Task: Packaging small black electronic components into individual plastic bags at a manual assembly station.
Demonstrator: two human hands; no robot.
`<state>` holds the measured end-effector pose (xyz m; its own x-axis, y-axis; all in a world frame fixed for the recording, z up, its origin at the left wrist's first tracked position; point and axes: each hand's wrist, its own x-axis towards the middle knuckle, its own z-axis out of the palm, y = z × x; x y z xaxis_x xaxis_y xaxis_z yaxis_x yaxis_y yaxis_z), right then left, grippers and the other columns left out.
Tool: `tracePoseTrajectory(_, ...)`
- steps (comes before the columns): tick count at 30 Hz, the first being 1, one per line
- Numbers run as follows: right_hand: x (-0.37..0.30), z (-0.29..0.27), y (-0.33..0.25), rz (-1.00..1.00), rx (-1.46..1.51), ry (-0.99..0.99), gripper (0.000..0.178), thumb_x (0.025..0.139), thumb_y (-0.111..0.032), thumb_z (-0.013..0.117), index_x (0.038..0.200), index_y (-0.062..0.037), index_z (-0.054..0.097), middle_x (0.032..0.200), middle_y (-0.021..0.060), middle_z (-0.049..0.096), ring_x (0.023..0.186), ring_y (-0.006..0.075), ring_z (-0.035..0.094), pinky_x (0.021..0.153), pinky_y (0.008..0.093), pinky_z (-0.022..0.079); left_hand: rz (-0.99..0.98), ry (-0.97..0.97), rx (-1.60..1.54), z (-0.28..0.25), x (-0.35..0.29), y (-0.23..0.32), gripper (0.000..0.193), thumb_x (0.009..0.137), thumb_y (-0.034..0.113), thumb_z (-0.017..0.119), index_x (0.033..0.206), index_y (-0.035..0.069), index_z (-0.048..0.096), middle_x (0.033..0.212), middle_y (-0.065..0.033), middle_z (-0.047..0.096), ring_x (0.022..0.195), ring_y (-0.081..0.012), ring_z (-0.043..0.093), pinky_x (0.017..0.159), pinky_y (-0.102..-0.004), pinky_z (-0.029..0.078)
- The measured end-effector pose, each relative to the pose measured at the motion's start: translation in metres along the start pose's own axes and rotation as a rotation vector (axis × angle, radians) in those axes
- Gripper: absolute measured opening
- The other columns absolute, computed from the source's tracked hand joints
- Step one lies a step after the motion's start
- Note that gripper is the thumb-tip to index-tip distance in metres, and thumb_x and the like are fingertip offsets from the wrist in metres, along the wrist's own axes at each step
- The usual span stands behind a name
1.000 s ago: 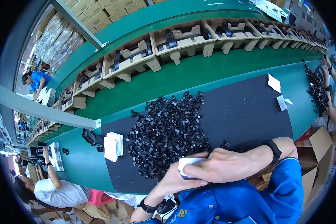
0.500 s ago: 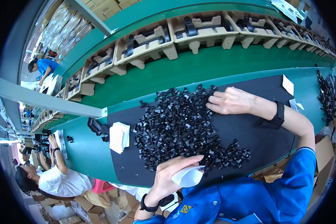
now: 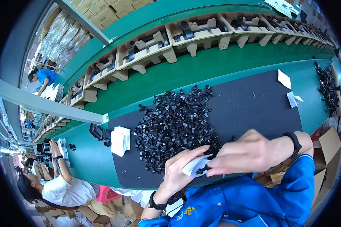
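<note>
In my left hand (image 3: 177,169) is a small white paper pouch (image 3: 193,165), held at the near edge of a dark mat with its mouth facing right. My right hand (image 3: 248,154), slightly blurred, pinches a small black plastic part (image 3: 203,170) at the pouch's mouth. Just beyond both hands spreads a large pile of black plastic parts (image 3: 174,128) of the same sort. My right forearm covers some of the pile's right side.
A stack of white pouches (image 3: 120,140) lies left of the pile. Loose white papers (image 3: 284,79) rest at the mat's (image 3: 254,102) right side. Beyond, moulded trays (image 3: 144,48) with black items line a green conveyor (image 3: 155,77). A co-worker in white (image 3: 70,189) sits at left.
My right hand has come from the pile's far right side toward me, to the pouch, with a black part in its fingers. The left hand has shifted slightly and still holds the pouch.
</note>
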<state>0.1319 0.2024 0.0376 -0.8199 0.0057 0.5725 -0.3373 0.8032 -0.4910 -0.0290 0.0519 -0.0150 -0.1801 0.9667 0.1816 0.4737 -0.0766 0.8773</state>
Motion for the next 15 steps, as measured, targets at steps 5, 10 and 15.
tracePoseTrajectory(5,-0.012,0.005,-0.021,-0.025,-0.251,-0.066,0.018,0.077,-0.012,0.069,0.089,0.0001,0.065,0.06,-0.0003,0.049,0.044,0.0071,0.052,0.034,0.0227,0.039,0.04,-0.015,-0.035,0.011,-0.002,0.007,0.049,0.067,-0.005,0.073,0.114,0.004,0.062,0.093,-0.0114,0.069,0.082,-0.0201,0.068,0.073,-0.0282,0.054)
tracePoseTrajectory(10,-0.009,-0.011,-0.037,0.014,-0.466,-0.44,0.026,0.073,-0.011,0.06,0.095,0.0039,0.062,0.052,-0.0004,0.041,0.038,0.0083,0.049,0.031,0.0227,0.035,-0.064,0.025,-0.11,0.019,-0.004,0.003,0.055,0.066,-0.008,0.072,0.118,0.006,0.06,0.094,-0.0116,0.069,0.082,-0.0191,0.068,0.073,-0.0273,0.055)
tracePoseTrajectory(15,-0.001,-0.006,-0.032,0.089,-0.387,-0.501,0.025,0.068,-0.008,0.058,0.086,0.0102,0.057,0.049,0.0079,0.05,0.04,0.0165,0.057,0.034,0.0278,0.042,-0.103,0.062,-0.159,0.024,-0.001,-0.005,0.058,0.067,-0.009,0.071,0.121,0.006,0.058,0.091,-0.0108,0.069,0.083,-0.019,0.068,0.073,-0.0267,0.055)
